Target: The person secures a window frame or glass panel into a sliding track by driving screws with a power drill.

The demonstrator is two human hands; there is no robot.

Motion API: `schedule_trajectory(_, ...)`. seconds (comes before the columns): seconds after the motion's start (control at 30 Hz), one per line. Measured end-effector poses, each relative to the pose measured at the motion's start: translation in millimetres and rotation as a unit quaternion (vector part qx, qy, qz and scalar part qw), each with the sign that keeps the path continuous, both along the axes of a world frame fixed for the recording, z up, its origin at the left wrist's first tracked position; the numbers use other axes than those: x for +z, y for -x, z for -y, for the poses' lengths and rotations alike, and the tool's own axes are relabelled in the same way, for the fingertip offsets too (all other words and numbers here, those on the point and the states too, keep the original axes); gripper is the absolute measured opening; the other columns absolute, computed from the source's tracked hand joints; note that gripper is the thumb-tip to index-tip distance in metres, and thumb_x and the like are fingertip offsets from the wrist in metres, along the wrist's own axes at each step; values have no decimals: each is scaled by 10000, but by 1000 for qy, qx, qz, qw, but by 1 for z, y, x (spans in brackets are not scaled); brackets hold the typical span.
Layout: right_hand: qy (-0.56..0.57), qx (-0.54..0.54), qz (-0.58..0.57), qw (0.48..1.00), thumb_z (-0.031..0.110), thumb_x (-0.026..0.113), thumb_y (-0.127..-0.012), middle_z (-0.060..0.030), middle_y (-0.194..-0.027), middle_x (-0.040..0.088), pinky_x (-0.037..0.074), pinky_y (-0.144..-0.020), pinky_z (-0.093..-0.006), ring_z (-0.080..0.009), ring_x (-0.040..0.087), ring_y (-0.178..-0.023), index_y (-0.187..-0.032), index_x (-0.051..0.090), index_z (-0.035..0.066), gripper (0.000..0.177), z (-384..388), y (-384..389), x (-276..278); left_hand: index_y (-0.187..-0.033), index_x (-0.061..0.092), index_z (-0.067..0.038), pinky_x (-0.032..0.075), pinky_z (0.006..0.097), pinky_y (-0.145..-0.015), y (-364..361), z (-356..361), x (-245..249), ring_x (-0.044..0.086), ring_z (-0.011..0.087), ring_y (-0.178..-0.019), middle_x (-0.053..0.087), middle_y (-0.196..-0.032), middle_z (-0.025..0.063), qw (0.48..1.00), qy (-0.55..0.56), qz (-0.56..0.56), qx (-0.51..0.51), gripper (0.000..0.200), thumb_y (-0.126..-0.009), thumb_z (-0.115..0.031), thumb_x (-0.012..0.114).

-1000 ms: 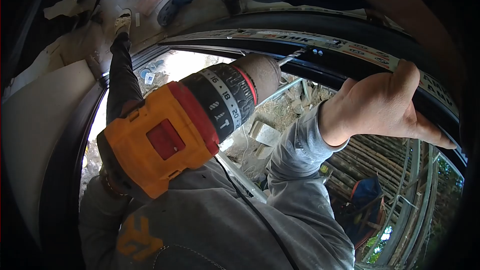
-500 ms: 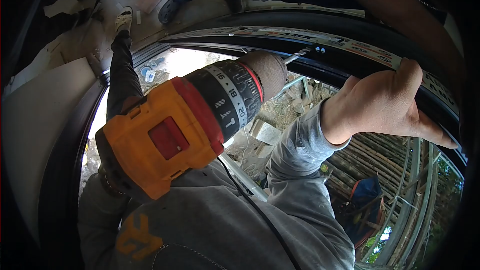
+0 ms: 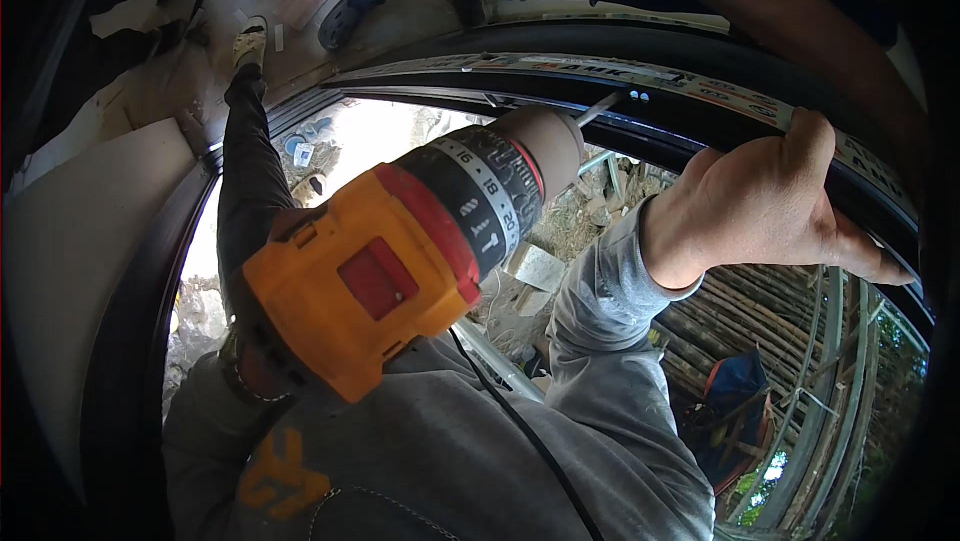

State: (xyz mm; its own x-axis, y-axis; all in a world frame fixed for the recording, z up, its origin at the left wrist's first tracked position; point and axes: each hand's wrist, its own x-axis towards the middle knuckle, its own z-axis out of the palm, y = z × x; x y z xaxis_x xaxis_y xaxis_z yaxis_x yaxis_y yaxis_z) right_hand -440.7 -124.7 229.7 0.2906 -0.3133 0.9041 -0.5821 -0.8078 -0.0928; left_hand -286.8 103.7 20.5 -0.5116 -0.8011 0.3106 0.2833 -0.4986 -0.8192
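Keep the power drill (image 3: 375, 276) square to the black frame (image 3: 660, 121), right hand (image 3: 755, 201) spread against it. The left hand (image 3: 262, 371) is too hidden to tell.

Strong daylight from outside washed part of the ground (image 3: 375, 131) below to white glare, while the indoor floor (image 3: 290, 53) lay dim, the drill bit (image 3: 602, 107) and the rear of the drill (image 3: 350, 291) looked blurred, and wide-lens distortion bowed the dark frame (image 3: 700, 125) toward blackened corners.
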Motion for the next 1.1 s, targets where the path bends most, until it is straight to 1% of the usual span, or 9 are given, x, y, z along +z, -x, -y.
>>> schedule_trajectory(0.13,29,-45,-16,998,-100,712,-697,-199,-1108,521,571,-848,-416,-240,602,-854,-1513,-56,73,1134,0,-2,1,-1513,253,-144,408,607,-1042,-8,4,8,405,434,-1340,298,-1515,217,1000,-25,4,10,720,-948,-559,415)
schedule_trajectory(0.23,45,-77,-27,996,-84,724,-705,-198,-1072,539,586,-810,-409,-238,606,-822,-1512,-71,74,1144,-1,0,0,-1509,259,-139,397,613,-1054,-17,11,8,392,445,-1346,306,-1506,238,992,-7,124,-25,708,-949,-550,396)
schedule_trajectory(0.33,19,-69,-22,997,-80,722,-713,-187,-1027,553,599,-730,-381,-234,608,-767,-1514,-97,77,1156,3,10,-1,-1501,278,-133,384,632,-1055,3,1,-34,372,455,-1355,345,-1480,246,999,17,32,-10,706,-949,-558,387)
schedule_trajectory(0.4,61,-152,-85,983,-90,704,-713,-197,-1037,548,612,-714,-386,-236,609,-748,-1511,-131,77,1168,5,24,-3,-1465,335,-133,405,591,-1027,4,-6,-60,417,431,-1304,392,-1440,213,976,-11,-207,-71,679,-927,-535,442)
schedule_trajectory(0.5,53,-131,-78,987,-98,698,-711,-197,-1043,549,611,-710,-376,-230,608,-749,-1511,-136,78,1169,5,23,-3,-1410,421,-133,437,531,-984,-8,-27,-110,484,395,-1227,461,-1379,164,829,-54,-536,-150,640,-896,-500,525)
schedule_trajectory(0.6,45,-101,-66,992,-110,689,-709,-196,-1052,551,609,-704,-362,-221,607,-750,-1510,-143,79,1170,6,20,-3,-1354,507,-134,469,470,-942,-9,-23,-140,551,359,-1150,530,-1319,114,568,-87,-791,-211,601,-864,-466,608)
schedule_trajectory(0.7,36,-71,-51,995,-122,680,-706,-196,-1060,552,607,-698,-348,-211,606,-752,-1509,-150,80,1172,6,17,-3,-1352,505,-128,462,471,-947,-25,-14,-119,550,355,-1149,533,-1312,114,510,-137,-814,-242,610,-850,-453,625)
schedule_trajectory(1.0,13,10,-9,1000,-158,653,-699,-194,-1086,556,602,-679,-305,-183,604,-756,-1507,-170,84,1179,7,2,-3,-1344,500,-105,430,473,-971,-56,29,0,542,338,-1145,544,-1281,115,207,-347,-842,-357,659,-787,-396,700)
schedule_trajectory(1.1,6,36,7,999,-171,644,-696,-194,-1094,558,600,-673,-290,-174,603,-757,-1506,-177,85,1181,8,-3,-3,-1355,484,-107,435,453,-970,-55,28,4,543,316,-1143,547,-1262,101,186,-370,-853,-318,698,-774,-421,713)
